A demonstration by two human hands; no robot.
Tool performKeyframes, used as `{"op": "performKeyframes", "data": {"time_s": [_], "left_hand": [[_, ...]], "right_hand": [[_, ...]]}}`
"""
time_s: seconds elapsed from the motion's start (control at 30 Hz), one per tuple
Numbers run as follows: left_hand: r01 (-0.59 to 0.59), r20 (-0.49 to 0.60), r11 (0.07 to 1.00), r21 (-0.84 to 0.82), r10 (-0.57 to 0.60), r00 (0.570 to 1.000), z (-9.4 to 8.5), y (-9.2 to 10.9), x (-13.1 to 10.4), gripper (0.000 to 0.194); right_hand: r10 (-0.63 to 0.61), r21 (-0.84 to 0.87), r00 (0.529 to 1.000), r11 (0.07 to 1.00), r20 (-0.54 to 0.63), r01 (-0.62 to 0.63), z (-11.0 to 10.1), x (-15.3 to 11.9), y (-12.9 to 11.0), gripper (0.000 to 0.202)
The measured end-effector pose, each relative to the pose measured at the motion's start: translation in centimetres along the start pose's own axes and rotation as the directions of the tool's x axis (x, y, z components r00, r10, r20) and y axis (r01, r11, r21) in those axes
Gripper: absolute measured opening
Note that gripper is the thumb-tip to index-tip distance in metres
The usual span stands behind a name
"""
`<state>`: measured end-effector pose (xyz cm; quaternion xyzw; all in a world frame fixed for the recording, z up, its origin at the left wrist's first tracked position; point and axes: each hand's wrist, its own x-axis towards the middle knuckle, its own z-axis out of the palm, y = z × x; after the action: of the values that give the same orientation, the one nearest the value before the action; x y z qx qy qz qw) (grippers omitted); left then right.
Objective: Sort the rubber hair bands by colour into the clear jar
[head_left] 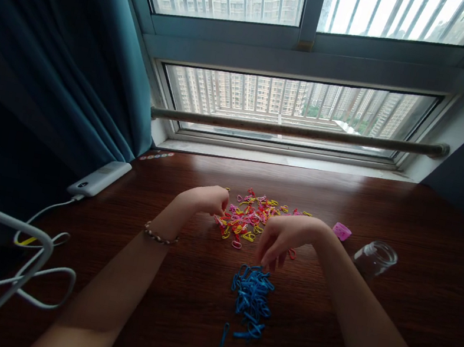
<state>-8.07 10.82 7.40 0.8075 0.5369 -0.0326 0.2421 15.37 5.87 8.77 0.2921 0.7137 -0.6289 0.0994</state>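
A loose pile of small elastic hair bands (251, 216) in pink, red and yellow lies on the dark wooden table. At its left edge is my left hand (207, 198), closed with the fingers curled down; whatever it may hold is hidden. My right hand (290, 236) reaches in from the right, fingers bent downward and drawn together. Its fingertips are at the top end of a heap of blue elastic hair bands (253, 294), and I cannot make out what is between them. One single blue band (224, 335) lies apart, below left of that heap.
On the right are a pink plastic piece (341, 232) and a clear glass jar (375, 258). A white power strip (100, 179) with a looped white cable (42, 303) occupies the left, beside a blue curtain (108, 86). A window with a metal rail (297, 131) is behind the table.
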Motion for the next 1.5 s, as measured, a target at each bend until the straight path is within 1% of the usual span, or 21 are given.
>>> {"op": "performKeyframes", "data": {"time_s": [0.07, 0.13, 0.2, 0.27, 0.3, 0.37, 0.47, 0.57, 0.67, 0.8, 0.87, 0.97, 1.03, 1.1, 1.13, 1.2, 1.27, 1.33, 1.4, 1.43, 1.5], "left_hand": [[0.178, 0.035, 0.98, 0.089, -0.182, 0.983, 0.4, -0.8, 0.5, 0.021], [0.275, 0.153, 0.957, 0.09, -0.286, 0.946, 0.8, -1.2, 0.9, 0.03], [0.299, 0.231, 0.954, 0.032, -0.298, 0.926, 1.4, -1.2, 1.3, 0.034], [0.264, 0.251, 0.963, -0.061, -0.241, 0.937, 2.0, -0.9, 1.7, 0.034], [0.227, 0.244, 0.967, -0.118, -0.194, 0.95, 2.3, -0.6, 2.0, 0.032], [0.126, 0.192, 0.97, -0.209, -0.086, 0.978, 3.0, 0.0, 2.5, 0.028], [-0.043, 0.056, 0.977, -0.208, 0.056, 0.997, 4.2, 1.0, 3.3, 0.018], [-0.154, -0.038, 0.954, -0.256, 0.15, 0.988, 5.0, 1.7, 3.8, 0.008], [-0.21, -0.175, 0.921, -0.33, 0.159, 0.972, 4.7, 1.7, 4.1, 0.014], [-0.244, -0.345, 0.944, -0.221, 0.158, 0.925, 3.4, 0.5, 4.3, 0.026], [-0.197, -0.387, 0.975, -0.1, 0.145, 0.911, 3.2, -0.3, 4.5, 0.038], [0.031, -0.462, 1.0, 0.001, -0.027, 0.886, 4.2, -1.5, 5.3, 0.058], [0.183, -0.467, 0.983, -0.016, -0.169, 0.868, 5.4, -1.9, 6.0, 0.063], [0.207, -0.428, 0.978, -0.033, -0.201, 0.881, 6.5, -2.0, 6.6, 0.062], [0.169, -0.408, 0.985, -0.039, -0.17, 0.897, 6.9, -1.9, 6.8, 0.06], [0.006, -0.38, 0.998, -0.065, -0.03, 0.925, 7.2, -1.6, 7.0, 0.054], [-0.209, -0.334, 0.97, -0.124, 0.158, 0.929, 7.0, -1.3, 6.8, 0.053], [-0.383, -0.266, 0.904, -0.191, 0.328, 0.906, 6.5, -1.1, 6.4, 0.061], [-0.474, -0.22, 0.854, -0.214, 0.431, 0.875, 6.2, -1.0, 6.0, 0.076], [-0.496, -0.218, 0.844, -0.207, 0.454, 0.864, 6.1, -0.9, 5.9, 0.082], [-0.503, -0.241, 0.847, -0.175, 0.458, 0.856, 6.0, -0.7, 5.6, 0.085]], "right_hand": [[0.027, 0.011, 1.0, 1.0, -0.01, -0.027, 0.0, 0.5, 0.3, 0.026], [0.096, -0.005, 0.972, 0.995, -0.215, -0.1, -0.5, 0.8, 1.1, 0.022], [0.219, -0.023, 0.849, 0.965, -0.481, -0.262, -1.2, 1.0, 2.0, 0.018], [0.347, 0.007, 0.696, 0.898, -0.629, -0.441, -1.7, 1.2, 2.8, 0.018], [0.405, 0.035, 0.649, 0.863, -0.644, -0.503, -1.8, 1.3, 3.2, 0.018], [0.464, 0.075, 0.625, 0.835, -0.627, -0.545, -1.9, 1.7, 3.6, 0.017], [0.408, 0.081, 0.639, 0.876, -0.653, -0.476, -1.9, 2.6, 3.9, 0.016], [0.305, 0.061, 0.629, 0.924, -0.715, -0.378, -2.2, 3.5, 4.0, 0.012], [0.19, 0.027, 0.598, 0.962, -0.779, -0.271, -2.7, 3.6, 4.1, 0.007], [0.034, -0.044, 0.556, 0.991, -0.83, -0.125, -3.5, 2.4, 4.2, 0.013], [-0.011, -0.132, 0.488, 0.967, -0.873, -0.216, -4.0, 1.9, 4.6, 0.015], [-0.039, -0.196, 0.348, 0.881, -0.937, -0.43, -4.6, 2.1, 5.6, 0.021], [-0.011, -0.152, 0.273, 0.853, -0.962, -0.499, -4.5, 2.8, 6.5, 0.034], [0.056, -0.079, 0.219, 0.823, -0.974, -0.563, -4.0, 4.0, 7.3, 0.05], [0.092, -0.052, 0.21, 0.804, -0.973, -0.593, -3.6, 4.7, 7.5, 0.057], [0.105, -0.074, 0.251, 0.786, -0.962, -0.614, -2.8, 5.9, 7.8, 0.062], [0.028, -0.183, 0.338, 0.797, -0.941, -0.575, -2.2, 6.8, 7.7, 0.06], [-0.1, -0.333, 0.452, 0.817, -0.886, -0.471, -2.0, 7.3, 7.4, 0.059], [-0.239, -0.477, 0.566, 0.819, -0.789, -0.32, -2.0, 7.4, 7.1, 0.063], [-0.294, -0.528, 0.602, 0.81, -0.742, -0.255, -2.0, 7.4, 7.0, 0.066], [-0.358, -0.577, 0.629, 0.797, -0.69, -0.18, -2.0, 7.1, 6.7, 0.067]]}}
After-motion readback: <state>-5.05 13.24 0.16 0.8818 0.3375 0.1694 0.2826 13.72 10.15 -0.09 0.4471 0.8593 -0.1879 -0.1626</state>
